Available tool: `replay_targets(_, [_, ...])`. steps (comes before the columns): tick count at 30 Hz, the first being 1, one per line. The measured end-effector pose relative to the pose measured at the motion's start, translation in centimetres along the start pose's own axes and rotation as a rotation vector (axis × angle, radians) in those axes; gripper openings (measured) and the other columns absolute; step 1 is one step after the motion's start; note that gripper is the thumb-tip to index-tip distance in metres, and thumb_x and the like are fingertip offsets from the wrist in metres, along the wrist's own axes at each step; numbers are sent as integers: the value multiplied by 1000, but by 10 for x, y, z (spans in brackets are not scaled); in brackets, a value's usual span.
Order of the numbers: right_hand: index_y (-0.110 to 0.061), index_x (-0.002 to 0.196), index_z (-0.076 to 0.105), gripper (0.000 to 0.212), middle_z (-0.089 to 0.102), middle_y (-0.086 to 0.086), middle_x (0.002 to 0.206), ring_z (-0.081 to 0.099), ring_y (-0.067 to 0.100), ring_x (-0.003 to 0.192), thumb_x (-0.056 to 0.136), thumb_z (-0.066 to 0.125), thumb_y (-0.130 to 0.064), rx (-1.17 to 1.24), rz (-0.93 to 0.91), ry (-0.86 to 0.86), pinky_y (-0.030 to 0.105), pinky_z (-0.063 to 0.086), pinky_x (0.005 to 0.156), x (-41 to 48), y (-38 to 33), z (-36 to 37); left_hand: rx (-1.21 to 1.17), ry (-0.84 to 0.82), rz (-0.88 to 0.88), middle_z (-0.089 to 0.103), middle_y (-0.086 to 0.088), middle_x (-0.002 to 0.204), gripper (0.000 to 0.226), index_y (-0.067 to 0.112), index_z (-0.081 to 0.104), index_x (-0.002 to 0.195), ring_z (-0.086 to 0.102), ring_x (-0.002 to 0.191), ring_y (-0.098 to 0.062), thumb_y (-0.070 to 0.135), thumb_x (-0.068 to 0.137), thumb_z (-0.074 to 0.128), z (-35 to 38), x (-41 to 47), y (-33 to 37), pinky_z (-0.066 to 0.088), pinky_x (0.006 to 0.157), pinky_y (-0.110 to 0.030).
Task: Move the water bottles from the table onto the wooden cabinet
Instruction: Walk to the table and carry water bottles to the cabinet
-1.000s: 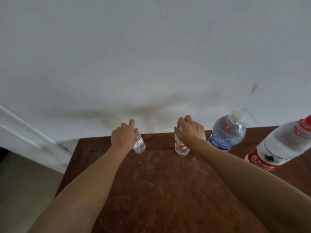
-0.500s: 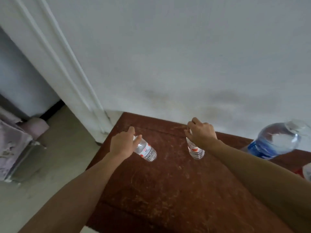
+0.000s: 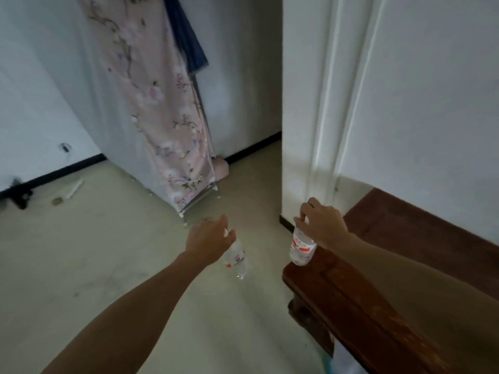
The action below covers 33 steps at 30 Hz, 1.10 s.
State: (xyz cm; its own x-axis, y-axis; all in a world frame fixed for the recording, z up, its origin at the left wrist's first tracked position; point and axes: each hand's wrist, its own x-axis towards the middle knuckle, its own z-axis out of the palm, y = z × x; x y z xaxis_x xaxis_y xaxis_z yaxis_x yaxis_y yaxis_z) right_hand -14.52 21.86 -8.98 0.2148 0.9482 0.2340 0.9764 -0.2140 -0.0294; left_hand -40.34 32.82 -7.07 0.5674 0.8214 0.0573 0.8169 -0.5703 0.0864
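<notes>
Both hands are closed around 2 small clear bottles with red-and-white labels. The left hand (image 3: pixel 208 242) grips the tilted water bottle (image 3: pixel 237 261) near its top, base slanting down toward the right, in the air over the pale floor (image 3: pixel 108 252). The right hand (image 3: pixel 322 225) pinches the upright water bottle (image 3: pixel 301 247) at its neck, hanging over the corner of the dark wooden table (image 3: pixel 418 230). A floral cloth (image 3: pixel 159 103) hangs on a rack beyond.

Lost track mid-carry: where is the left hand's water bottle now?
Head view, centre: small water bottle tilted in the left hand, over the floor, left of the wooden table corner.
</notes>
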Motion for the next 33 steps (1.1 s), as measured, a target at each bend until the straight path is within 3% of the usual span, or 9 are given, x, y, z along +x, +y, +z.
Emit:
replay_targets(2, [-14, 90, 62, 33, 59, 2, 93, 54, 17, 59, 94, 48, -43, 72, -69, 19, 27, 47, 57, 26, -57, 3, 15, 23, -83, 68, -7, 101, 31, 20, 53, 105, 64, 94, -29, 47, 94, 46, -12, -21, -55, 42, 76, -33])
replay_targets(4, [-14, 88, 64, 28, 58, 2, 91, 48, 16, 62, 93, 53, -39, 151, -170, 11, 25, 39, 59, 53, -119, 7, 41, 29, -190, 69, -8, 103, 34, 19, 53, 110, 65, 94, -29, 48, 95, 45, -21, -46, -112, 43, 77, -33])
replay_targets(9, [-15, 76, 63, 21, 60, 8, 83, 60, 31, 63, 83, 67, -34, 238, -407, -12, 33, 46, 59, 108, -254, 28, 45, 46, -434, 70, -5, 96, 34, 17, 52, 105, 66, 87, -26, 49, 95, 44, -18, -110, -232, 37, 66, -30])
replay_targets(16, [-16, 72, 63, 23, 61, 4, 76, 60, 27, 54, 77, 73, -36, 326, -733, -25, 28, 42, 52, 174, -443, 76, 72, -63, -766, 68, -4, 95, 36, 18, 53, 103, 65, 88, -26, 51, 93, 45, -6, -181, -379, 38, 65, -30])
replay_targets(21, [-18, 64, 60, 27, 56, 1, 67, 55, 26, 41, 65, 83, -32, 407, -934, -38, 29, 45, 41, 216, -571, 102, 83, -97, -957, 69, -5, 96, 35, 18, 51, 105, 65, 89, -27, 51, 93, 44, -8, -215, -463, 44, 70, -32])
replay_targets(24, [-18, 64, 58, 29, 56, 1, 66, 55, 28, 39, 61, 85, -31, 415, -1070, -30, 30, 45, 38, 241, -669, 108, 53, -18, -1138, 70, -4, 96, 35, 20, 50, 107, 66, 88, -26, 52, 93, 44, -18, -244, -519, 44, 69, -31])
replay_targets(30, [-17, 67, 59, 28, 55, 4, 69, 54, 32, 39, 61, 85, -26, 449, -1367, -129, 32, 46, 38, 227, -850, 126, -23, 40, -1481, 68, -4, 98, 36, 21, 51, 106, 64, 92, -26, 53, 92, 45, -23, -336, -590, 41, 71, -31])
replay_targets(33, [-16, 70, 61, 25, 57, 6, 74, 59, 35, 48, 70, 80, -31, 448, -1431, -201, 36, 50, 49, 204, -934, 131, -51, -12, -1580, 67, -3, 100, 37, 21, 51, 108, 63, 94, -24, 54, 91, 47, -18, -383, -625, 45, 77, -32])
